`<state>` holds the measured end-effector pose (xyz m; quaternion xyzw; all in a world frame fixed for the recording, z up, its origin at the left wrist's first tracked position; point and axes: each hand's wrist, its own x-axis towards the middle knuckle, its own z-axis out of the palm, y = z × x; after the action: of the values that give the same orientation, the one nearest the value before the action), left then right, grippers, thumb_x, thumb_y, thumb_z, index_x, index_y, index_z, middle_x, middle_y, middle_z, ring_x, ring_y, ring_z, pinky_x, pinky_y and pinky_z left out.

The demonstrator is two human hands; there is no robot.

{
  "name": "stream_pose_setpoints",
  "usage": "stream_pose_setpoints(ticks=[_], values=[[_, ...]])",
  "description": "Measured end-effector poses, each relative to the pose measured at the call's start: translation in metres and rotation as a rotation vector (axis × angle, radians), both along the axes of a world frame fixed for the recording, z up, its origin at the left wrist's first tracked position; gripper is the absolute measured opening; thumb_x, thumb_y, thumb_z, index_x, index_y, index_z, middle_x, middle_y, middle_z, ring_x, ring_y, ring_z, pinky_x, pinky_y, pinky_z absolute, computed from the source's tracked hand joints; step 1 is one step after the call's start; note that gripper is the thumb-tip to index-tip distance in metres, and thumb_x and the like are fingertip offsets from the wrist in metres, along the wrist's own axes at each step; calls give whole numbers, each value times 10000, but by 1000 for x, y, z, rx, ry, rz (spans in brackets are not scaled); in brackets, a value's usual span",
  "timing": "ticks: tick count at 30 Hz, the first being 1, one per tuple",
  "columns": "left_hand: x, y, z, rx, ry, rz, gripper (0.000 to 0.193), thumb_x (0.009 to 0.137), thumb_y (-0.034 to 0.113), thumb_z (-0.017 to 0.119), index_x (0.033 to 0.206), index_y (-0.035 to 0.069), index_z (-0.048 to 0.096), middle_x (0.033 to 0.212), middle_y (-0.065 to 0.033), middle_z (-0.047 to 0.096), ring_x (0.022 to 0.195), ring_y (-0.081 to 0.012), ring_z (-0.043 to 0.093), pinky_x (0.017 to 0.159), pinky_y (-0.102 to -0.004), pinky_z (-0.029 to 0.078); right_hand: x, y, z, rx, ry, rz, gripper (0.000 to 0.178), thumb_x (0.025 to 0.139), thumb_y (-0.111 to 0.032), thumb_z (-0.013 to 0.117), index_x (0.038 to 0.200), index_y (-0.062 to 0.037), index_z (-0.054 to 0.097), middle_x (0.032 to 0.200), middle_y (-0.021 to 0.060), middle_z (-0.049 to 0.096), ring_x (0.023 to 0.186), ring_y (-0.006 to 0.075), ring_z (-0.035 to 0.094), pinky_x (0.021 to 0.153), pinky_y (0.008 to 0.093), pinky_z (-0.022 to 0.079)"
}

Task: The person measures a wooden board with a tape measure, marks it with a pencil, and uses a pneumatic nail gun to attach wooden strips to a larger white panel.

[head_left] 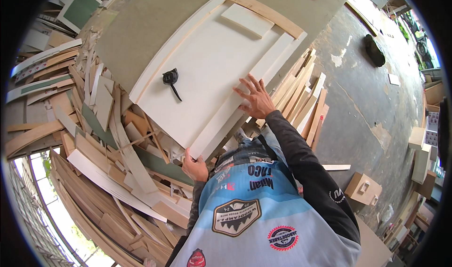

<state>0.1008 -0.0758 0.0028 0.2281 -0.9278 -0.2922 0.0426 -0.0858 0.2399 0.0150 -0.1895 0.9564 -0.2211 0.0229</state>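
Observation:
A large white panel (188,74) lies before me, with strips along its edges. My right hand (256,99) rests with spread fingers on a long white strip (221,121) along the panel's near right side. At that strip's near end, my left hand (194,167) has its fingers about the corner, partly hidden underneath. A black rounded tool with a strap-like tail (170,77) sits on the panel; it looks like a tape measure. Farther off, a short white board (247,20) lies beside a bare wood strip (263,12) at the far edge.
Under the panel is a grey-green work surface (134,36). Heaped wood offcuts (127,173) fill the left side. Several narrow wood strips (301,93) stand just right of the panel. On the grey floor are a black object (374,50) and a small wooden box (363,189).

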Motion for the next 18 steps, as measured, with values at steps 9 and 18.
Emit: stream_pose_setpoints(ticks=[9,18], values=[[-2,-2,-5,64,4,37,604,733,-25,792,1307,-1,608,786,-172,730,693,-255,727,724,-367,530,0,1,1,-13,11,-6,713,829,-414,784,1488,-332,523,1634,68,310,1564,359,118,1233,680,127],[-9,16,26,117,-144,76,581,740,-63,774,1293,-20,601,942,-222,744,816,-321,744,763,-414,549,3,5,-4,2,37,1,726,834,-448,777,1499,-346,505,1639,64,307,1561,357,136,1235,669,145]])
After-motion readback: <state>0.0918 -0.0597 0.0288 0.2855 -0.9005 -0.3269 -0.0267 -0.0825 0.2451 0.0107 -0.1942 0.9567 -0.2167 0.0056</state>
